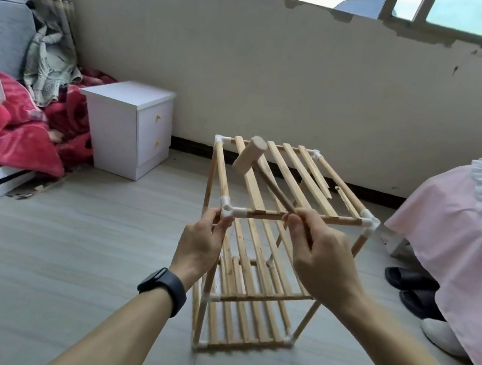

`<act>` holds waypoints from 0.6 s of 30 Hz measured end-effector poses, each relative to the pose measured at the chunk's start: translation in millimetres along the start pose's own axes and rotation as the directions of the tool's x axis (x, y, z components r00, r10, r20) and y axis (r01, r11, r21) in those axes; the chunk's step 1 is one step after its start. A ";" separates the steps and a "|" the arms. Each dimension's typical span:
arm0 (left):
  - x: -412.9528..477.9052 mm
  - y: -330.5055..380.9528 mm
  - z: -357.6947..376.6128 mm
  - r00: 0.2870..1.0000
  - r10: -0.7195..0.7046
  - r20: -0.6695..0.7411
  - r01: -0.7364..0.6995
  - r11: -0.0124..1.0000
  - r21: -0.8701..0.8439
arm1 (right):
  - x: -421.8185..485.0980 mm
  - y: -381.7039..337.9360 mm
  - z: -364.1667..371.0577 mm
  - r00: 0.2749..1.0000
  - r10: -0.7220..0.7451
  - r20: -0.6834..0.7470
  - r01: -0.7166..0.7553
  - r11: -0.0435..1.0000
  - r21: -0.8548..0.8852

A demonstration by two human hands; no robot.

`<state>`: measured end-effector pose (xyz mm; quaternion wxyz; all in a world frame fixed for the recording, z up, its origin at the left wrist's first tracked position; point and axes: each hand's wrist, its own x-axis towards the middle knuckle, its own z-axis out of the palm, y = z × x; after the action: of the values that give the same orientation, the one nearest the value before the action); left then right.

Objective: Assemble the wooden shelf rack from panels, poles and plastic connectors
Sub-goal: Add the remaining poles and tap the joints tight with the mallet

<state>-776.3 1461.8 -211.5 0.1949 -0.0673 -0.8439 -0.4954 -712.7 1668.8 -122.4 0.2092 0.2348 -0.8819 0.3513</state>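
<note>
A wooden shelf rack (246, 297) with three slatted tiers stands upright on the floor, its poles joined by white plastic connectors. My left hand (199, 245) pinches the near-left top corner connector (228, 208). My right hand (321, 258) grips the handle of a small wooden mallet (249, 157). The mallet's head hovers over the left part of the top slatted panel (291, 177). One slat at the right of that top panel looks broken, with a gap in it.
A white two-drawer nightstand (128, 128) stands left of the rack by the wall. Red blankets and clothes (8, 126) pile up at far left. A pink-covered bed (471, 237) is on the right, with black slippers (415, 289) beside it. Grey tile floor lies in front.
</note>
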 end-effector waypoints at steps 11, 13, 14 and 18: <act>1.1 -3.3 -0.3 1.000 0.021 -0.013 -0.020 0.997 0.069 | 1.6 -5.6 7.8 0.990 0.029 0.139 -0.006 0.987 -0.160; 1.8 -3.7 -0.5 0.999 0.030 -0.016 -0.029 0.998 0.063 | 1.1 -7.7 6.5 1.000 -0.027 -0.001 0.027 0.995 -0.101; 1.8 -3.9 -0.4 0.999 0.030 -0.016 -0.028 0.998 0.063 | 0.5 -8.0 6.6 0.999 -0.041 -0.005 0.040 0.992 -0.119; 2.6 -6.3 0.2 0.999 0.037 -0.036 -0.034 0.996 0.083 | 1.3 -5.0 8.8 0.993 0.009 0.116 0.010 0.987 -0.159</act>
<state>-780.8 1458.6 -215.7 0.2220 -0.0649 -0.8585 -0.4577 -712.8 1658.9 -125.0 0.1756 0.2376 -0.9178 0.2652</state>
